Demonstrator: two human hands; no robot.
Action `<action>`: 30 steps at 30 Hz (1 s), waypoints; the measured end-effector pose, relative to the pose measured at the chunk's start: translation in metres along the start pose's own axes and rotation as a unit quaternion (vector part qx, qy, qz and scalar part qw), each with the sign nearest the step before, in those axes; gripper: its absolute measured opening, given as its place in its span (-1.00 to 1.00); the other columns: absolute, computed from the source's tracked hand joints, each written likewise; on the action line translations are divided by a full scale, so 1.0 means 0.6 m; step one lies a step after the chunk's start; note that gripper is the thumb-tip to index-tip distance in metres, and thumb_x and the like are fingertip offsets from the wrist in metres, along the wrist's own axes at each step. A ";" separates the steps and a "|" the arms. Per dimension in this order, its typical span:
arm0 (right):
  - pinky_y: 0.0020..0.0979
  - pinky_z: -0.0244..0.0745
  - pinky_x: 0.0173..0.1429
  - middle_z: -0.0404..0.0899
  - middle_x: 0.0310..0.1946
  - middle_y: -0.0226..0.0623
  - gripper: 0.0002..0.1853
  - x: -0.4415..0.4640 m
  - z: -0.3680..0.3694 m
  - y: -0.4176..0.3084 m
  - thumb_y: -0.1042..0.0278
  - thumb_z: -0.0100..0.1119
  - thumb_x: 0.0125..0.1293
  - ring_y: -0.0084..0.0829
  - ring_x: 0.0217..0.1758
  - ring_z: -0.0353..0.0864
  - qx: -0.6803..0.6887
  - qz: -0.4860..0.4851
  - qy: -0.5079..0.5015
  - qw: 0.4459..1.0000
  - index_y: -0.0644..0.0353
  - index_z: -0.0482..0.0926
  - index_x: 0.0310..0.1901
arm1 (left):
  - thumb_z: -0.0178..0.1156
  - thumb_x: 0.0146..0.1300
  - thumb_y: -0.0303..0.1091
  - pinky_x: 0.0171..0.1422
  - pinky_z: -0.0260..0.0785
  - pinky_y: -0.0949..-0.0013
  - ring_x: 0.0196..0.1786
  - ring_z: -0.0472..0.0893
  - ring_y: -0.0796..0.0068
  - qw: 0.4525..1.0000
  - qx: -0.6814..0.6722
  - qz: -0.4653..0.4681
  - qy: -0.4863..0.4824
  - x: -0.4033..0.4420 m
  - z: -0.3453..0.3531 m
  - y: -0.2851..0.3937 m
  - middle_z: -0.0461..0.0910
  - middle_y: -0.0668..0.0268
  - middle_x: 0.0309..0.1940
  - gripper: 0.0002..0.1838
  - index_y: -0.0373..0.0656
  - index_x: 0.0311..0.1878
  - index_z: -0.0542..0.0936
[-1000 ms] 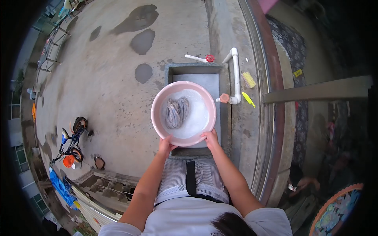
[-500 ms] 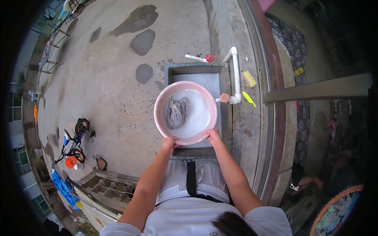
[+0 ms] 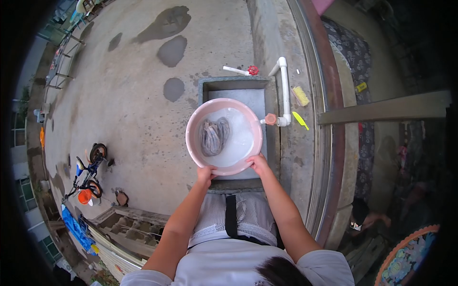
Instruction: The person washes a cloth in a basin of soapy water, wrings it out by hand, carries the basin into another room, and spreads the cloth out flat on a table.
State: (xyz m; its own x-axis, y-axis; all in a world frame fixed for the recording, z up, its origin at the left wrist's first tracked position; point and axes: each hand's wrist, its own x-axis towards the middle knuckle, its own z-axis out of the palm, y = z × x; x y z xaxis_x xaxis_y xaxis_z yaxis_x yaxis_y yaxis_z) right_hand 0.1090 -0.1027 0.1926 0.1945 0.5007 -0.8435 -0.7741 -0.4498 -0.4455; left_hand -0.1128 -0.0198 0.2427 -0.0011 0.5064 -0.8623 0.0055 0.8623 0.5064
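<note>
A round pink basin [image 3: 192, 151] rests over the stone sink [image 3: 205, 86], overhanging its left side. In it lies a bundle of wet grey cloth [image 3: 214, 137], towards the left, amid whitish sudsy water [image 3: 238, 136]. My left hand [image 3: 206, 173] grips the basin's near rim at the lower left, and my right hand [image 3: 259, 164] grips the rim at the lower right. Both have their fingers closed on the edge. A tap with a pinkish-orange handle [image 3: 270, 119] points at the basin's right side.
A white pipe [image 3: 285, 88] rises beside the sink. On the right ledge lie a scrub brush [image 3: 300, 96] and a yellow-green brush or scraper [image 3: 300, 121]. A red valve handle [image 3: 253, 70] sits beyond the sink. A small bike [image 3: 90, 171] stands at left on the concrete.
Almost nothing differs. The view has shifted very slightly, and the bright patches on the sudsy water have changed. Both hands keep their hold on the basin rim.
</note>
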 end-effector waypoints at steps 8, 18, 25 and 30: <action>-0.19 0.40 0.00 0.49 -0.12 -0.08 -0.50 -0.137 0.074 -0.159 0.27 0.19 0.10 -0.06 -0.06 0.51 -0.482 -0.540 0.286 0.628 0.29 0.37 0.07 | 0.09 -0.09 -0.71 -0.54 0.52 0.40 -0.41 0.60 0.31 1.000 0.009 0.017 -0.013 0.002 -0.012 -0.001 0.50 0.16 -0.34 -0.53 -0.28 -0.02 0.34; -0.12 0.44 -0.41 0.57 -0.48 -0.16 -0.69 -0.067 0.083 -0.325 0.06 0.05 0.26 -0.07 -0.44 0.57 -0.783 -0.385 0.028 0.487 0.16 0.33 -0.30 | 0.11 -0.10 -0.70 -0.52 0.54 0.42 -0.40 0.60 0.32 0.997 -0.059 -0.008 -0.040 0.018 -0.026 -0.014 0.53 0.17 -0.33 -0.56 -0.27 -0.05 0.38; -0.15 0.44 -0.29 0.47 -0.39 -0.13 -0.74 -0.071 0.073 -0.351 0.11 0.06 0.24 -0.10 -0.30 0.54 -0.803 -0.419 -0.069 0.418 0.12 0.36 -0.22 | 0.11 -0.09 -0.69 -0.52 0.53 0.43 -0.42 0.60 0.33 0.997 -0.060 -0.013 -0.050 0.014 -0.032 -0.009 0.53 0.19 -0.33 -0.55 -0.24 -0.04 0.37; -0.12 0.44 -0.21 0.46 -0.34 -0.11 -0.73 -0.085 0.070 -0.355 0.13 0.08 0.23 -0.07 -0.24 0.53 -0.805 -0.404 -0.078 0.429 0.11 0.36 -0.19 | 0.10 -0.07 -0.70 -0.50 0.55 0.42 -0.41 0.61 0.32 0.995 -0.074 -0.014 -0.072 0.001 -0.028 0.004 0.54 0.17 -0.32 -0.55 -0.25 -0.03 0.36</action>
State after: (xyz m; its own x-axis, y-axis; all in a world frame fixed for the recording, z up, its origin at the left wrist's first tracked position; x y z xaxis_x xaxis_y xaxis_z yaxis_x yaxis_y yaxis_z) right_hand 0.2388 -0.0015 0.3429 -0.1313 0.9605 -0.2453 0.9497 0.0510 -0.3089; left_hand -0.1297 -0.0171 0.2435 0.1448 0.4860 -0.8619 -0.1399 0.8724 0.4684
